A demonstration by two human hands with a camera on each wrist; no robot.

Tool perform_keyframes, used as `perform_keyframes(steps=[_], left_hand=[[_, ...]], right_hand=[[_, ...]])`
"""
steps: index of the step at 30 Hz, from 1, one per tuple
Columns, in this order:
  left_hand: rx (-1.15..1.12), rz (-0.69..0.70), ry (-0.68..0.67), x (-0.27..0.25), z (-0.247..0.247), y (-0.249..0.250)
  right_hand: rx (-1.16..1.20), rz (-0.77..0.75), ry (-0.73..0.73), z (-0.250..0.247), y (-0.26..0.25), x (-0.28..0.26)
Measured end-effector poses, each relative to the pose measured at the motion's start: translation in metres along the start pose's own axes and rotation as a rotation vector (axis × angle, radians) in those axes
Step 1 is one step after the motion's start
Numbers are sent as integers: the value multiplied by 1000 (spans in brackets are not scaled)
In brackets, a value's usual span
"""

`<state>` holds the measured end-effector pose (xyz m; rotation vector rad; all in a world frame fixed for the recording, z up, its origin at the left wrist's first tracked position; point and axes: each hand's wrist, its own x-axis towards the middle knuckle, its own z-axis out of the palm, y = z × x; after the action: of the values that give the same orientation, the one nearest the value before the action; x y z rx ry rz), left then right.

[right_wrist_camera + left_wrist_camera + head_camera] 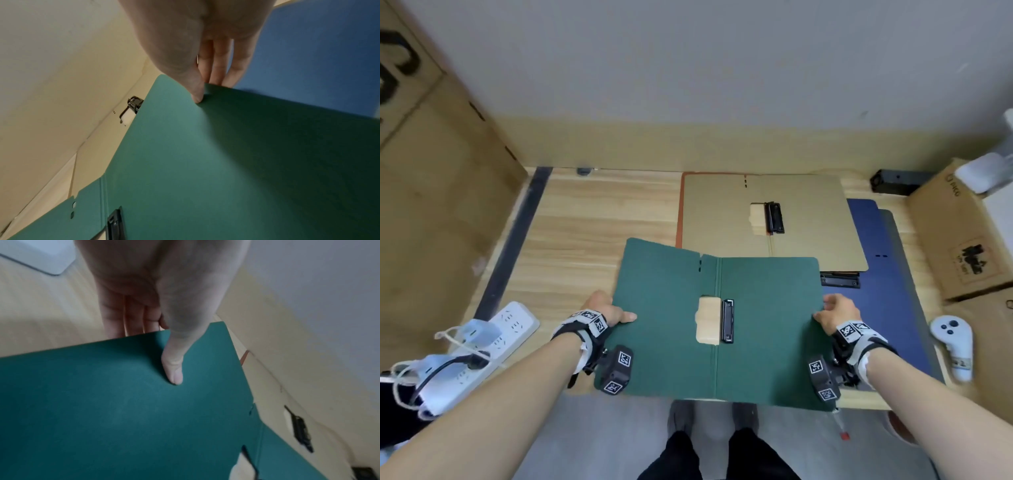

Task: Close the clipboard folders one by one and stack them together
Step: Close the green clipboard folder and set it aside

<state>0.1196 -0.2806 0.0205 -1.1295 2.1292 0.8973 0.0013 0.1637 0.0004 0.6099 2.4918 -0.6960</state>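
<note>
An open green clipboard folder (671, 308) lies spread at the near table edge, its black clip (727, 321) beside the spine. My left hand (607, 308) pinches its left edge, thumb (174, 368) on top and fingers (127, 318) beneath. My right hand (837, 310) pinches the right edge the same way, thumb (196, 91) on the green cover (226, 154). Behind lies an open tan folder (722, 212) with a black clip (774, 217). A blue folder (883, 274) lies under it at right.
A white power strip (493, 339) with plugs sits at the left table edge. A white controller (952, 339) lies at the right, beside a cardboard box (959, 233). Large cardboard (431, 171) stands at left. Bare wooden table (585, 222) shows between.
</note>
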Motion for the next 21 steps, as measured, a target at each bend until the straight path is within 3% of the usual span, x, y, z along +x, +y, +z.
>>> perform_keyframes(steps=[3,10,16,21], left_hand=[[-20,124,-76,-7,-15,18],[109,485,-201,-84,-20,90],[251,650,-280,-123,19,145],[405,805,-206,-124,79,175]], right_hand=[[22,-14,-19,-7,-9,0],[115,-57,-73,-20,-16,-1],[260,-90,-199,-28,-15,2],[426,-98,-298,-42,-16,-11]])
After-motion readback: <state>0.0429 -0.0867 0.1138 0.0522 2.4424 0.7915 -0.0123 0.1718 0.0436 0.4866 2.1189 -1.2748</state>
